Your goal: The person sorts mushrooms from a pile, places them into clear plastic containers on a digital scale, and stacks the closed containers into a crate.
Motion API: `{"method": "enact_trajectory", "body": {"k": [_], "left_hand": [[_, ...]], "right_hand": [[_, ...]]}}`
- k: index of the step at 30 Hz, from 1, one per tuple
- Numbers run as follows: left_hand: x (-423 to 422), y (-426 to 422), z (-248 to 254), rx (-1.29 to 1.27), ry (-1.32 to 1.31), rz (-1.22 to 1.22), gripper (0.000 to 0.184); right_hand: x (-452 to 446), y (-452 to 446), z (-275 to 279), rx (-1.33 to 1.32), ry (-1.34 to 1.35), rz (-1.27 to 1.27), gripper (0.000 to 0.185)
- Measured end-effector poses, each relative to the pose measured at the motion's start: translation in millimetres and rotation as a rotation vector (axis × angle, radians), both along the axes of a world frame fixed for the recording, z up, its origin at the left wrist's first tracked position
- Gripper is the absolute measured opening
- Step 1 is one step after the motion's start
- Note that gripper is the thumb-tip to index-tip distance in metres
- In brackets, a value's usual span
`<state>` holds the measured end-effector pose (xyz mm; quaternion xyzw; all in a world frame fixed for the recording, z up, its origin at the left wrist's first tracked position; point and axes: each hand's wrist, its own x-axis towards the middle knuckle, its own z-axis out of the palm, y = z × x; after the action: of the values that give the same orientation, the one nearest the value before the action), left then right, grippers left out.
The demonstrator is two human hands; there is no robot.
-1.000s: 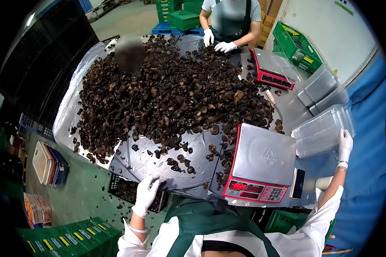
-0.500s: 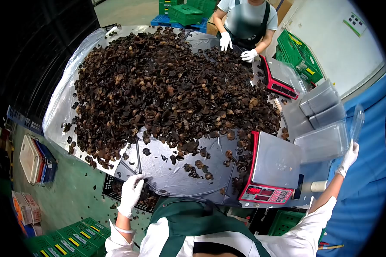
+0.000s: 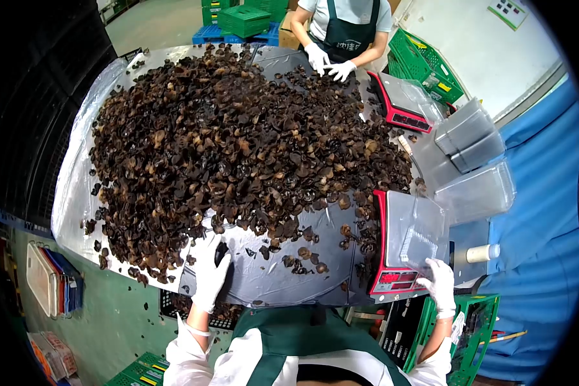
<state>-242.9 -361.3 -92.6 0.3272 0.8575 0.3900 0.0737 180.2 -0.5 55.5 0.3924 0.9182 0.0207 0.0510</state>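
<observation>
A large heap of dark brown wood ear mushrooms [image 3: 238, 141] covers most of the table. My left hand [image 3: 209, 276], in a white glove, reaches to the heap's near edge with fingers stretched and thumb apart. A dark mushroom piece [image 3: 221, 251] shows between thumb and fingers; whether they press on it cannot be seen. On the red-framed scale [image 3: 381, 257] lies a clear plastic container [image 3: 421, 235]. My right hand [image 3: 440, 286], also gloved, is at the scale's front right corner, fingers apart, fingertips at the container's near edge.
Stacked clear containers [image 3: 476, 190] stand right of the scale, near a white roll [image 3: 482, 253]. Across the table, a co-worker's gloved hands [image 3: 328, 64] are beside a second scale [image 3: 402, 100]. Green crates [image 3: 466, 334] and a black crate [image 3: 174, 305] sit below the table edge.
My right hand has come in from the container stack, and a clear container now lies on the near scale. My left hand has moved forward from the table edge to the mushrooms.
</observation>
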Motion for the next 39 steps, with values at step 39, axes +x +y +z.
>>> {"method": "enact_trajectory", "body": {"k": [39], "left_hand": [[-69,199,2,0.299,0.293,0.021,0.044]], "right_hand": [[-405,12,-106,-0.349,0.464,0.63,0.073]]}}
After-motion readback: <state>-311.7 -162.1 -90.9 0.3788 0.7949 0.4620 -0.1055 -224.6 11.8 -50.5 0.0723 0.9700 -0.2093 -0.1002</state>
